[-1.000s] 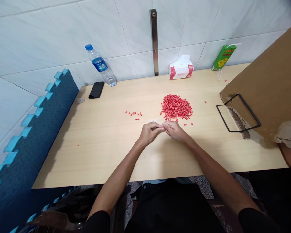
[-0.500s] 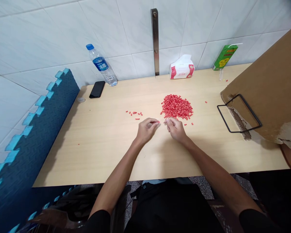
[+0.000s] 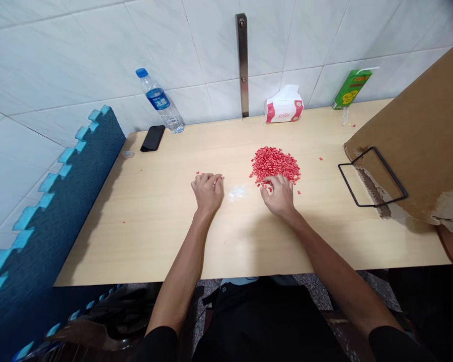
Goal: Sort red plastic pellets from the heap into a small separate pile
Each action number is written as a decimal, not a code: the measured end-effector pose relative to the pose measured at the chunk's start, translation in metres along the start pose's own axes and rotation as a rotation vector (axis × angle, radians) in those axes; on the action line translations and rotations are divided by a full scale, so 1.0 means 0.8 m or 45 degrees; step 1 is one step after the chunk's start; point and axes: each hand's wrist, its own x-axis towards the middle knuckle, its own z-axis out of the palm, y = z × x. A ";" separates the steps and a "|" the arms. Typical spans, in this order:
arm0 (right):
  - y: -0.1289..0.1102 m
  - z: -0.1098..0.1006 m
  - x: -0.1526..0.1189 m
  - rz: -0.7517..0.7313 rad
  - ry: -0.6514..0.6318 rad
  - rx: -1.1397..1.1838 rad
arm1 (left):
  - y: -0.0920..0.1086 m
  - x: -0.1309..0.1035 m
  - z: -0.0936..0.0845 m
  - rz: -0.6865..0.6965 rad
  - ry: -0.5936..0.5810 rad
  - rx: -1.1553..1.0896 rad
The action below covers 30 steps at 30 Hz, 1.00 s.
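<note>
A heap of small red tube-like pieces [image 3: 275, 162] lies on the table. At its near edge, my right hand [image 3: 280, 196] has thumb and forefinger apart, with a few loose red pieces visible in the gap. To the left, my left hand [image 3: 207, 193] hovers over a small scattered group of the same red pieces [image 3: 198, 173], partly covering it. Its fingers are curved downward with a gap to the thumb, and I see nothing gripped. Between both hands lies a small patch of clear, whitish bits [image 3: 237, 193], too fine to make out.
Along the wall are a phone [image 3: 153, 138], a water bottle [image 3: 161, 103], a tissue pack [image 3: 284, 109] and a green drink carton [image 3: 351, 90]. A cardboard sheet [image 3: 411, 136] with a black wire stand [image 3: 394, 176] bounds the right; a blue foam mat [image 3: 71, 201] the left.
My hands have drawn apart. The left went leftward to the small red group, the right slightly right to the heap's near edge. The clear bits between them now show.
</note>
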 end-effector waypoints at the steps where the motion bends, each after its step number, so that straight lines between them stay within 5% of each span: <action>1: -0.001 0.000 -0.001 -0.018 -0.039 -0.070 | 0.005 -0.003 0.000 0.068 -0.047 -0.015; 4: -0.003 0.002 -0.002 -0.022 -0.109 -0.194 | 0.009 -0.006 0.000 0.129 -0.118 0.010; 10: -0.002 0.004 -0.002 0.027 -0.128 -0.264 | -0.019 0.013 0.002 -0.136 -0.109 0.175; 23: 0.003 0.009 -0.003 -0.114 -0.085 -0.309 | -0.033 0.054 0.041 0.180 -0.251 -0.134; 28: 0.004 0.012 -0.002 -0.122 -0.089 -0.343 | -0.029 0.059 0.037 -0.147 -0.010 0.030; 30: 0.003 0.013 -0.001 -0.113 -0.111 -0.350 | -0.033 0.061 0.038 -0.237 -0.030 -0.010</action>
